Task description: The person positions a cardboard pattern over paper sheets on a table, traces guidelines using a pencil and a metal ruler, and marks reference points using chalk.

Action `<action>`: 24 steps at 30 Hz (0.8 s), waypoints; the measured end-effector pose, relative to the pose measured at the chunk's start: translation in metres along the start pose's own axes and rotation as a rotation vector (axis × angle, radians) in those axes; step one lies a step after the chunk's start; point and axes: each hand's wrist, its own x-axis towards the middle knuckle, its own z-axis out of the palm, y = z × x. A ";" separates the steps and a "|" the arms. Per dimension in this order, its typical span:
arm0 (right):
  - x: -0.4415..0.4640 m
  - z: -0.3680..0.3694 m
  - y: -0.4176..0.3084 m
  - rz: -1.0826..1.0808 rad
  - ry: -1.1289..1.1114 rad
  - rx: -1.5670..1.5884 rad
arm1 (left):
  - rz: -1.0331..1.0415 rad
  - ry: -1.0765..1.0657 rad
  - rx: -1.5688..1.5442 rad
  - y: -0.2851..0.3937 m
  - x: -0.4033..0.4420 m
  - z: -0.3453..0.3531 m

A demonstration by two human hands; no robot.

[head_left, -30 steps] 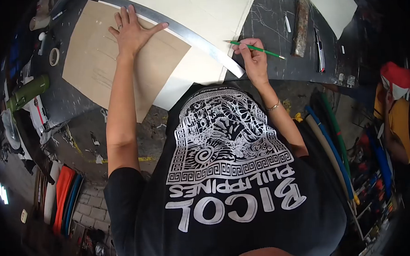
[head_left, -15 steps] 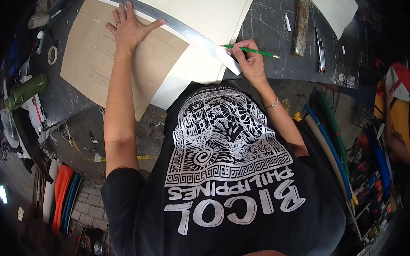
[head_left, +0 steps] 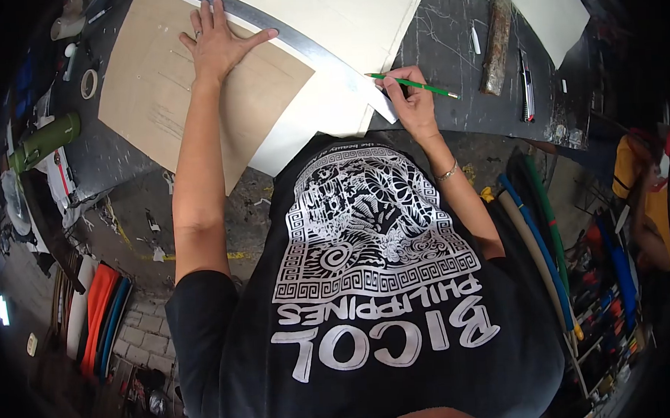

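My left hand (head_left: 220,51) lies spread over the brown cardboard (head_left: 146,83), its fingertips and thumb reaching onto a long metal ruler (head_left: 305,44). Beneath the cardboard and ruler is a cream-coloured sheet (head_left: 364,13). In my right hand (head_left: 414,105) is a green pencil (head_left: 423,87), pinched between thumb and fingers. Its sharpened tip points left, close to the ruler's edge near the ruler's right end. I cannot tell whether the tip touches the sheet.
On the dark table (head_left: 446,25) are a rough brown bar (head_left: 497,45), a cutter knife (head_left: 527,88) and a white pen-like piece (head_left: 475,38). A tape roll (head_left: 89,84) and a green bottle (head_left: 52,141) are at left. Rolled materials (head_left: 542,237) stand at right, near another person (head_left: 649,210).
Both hands keep their places on the work, and the pencil stays by the ruler's end. The whole view has shifted slightly. The person at right has moved a little.
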 end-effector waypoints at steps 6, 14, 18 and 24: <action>-0.001 -0.005 0.006 -0.079 -0.021 -0.084 | -0.027 -0.019 -0.008 0.000 0.002 0.002; -0.002 0.000 -0.002 -0.051 -0.012 -0.085 | -0.096 -0.139 -0.047 0.011 0.005 -0.026; -0.003 -0.002 0.000 -0.075 -0.024 -0.173 | -0.089 -0.148 -0.024 0.011 0.010 -0.026; -0.003 -0.003 -0.003 -0.090 -0.034 -0.205 | -0.095 -0.132 -0.063 0.011 0.014 -0.025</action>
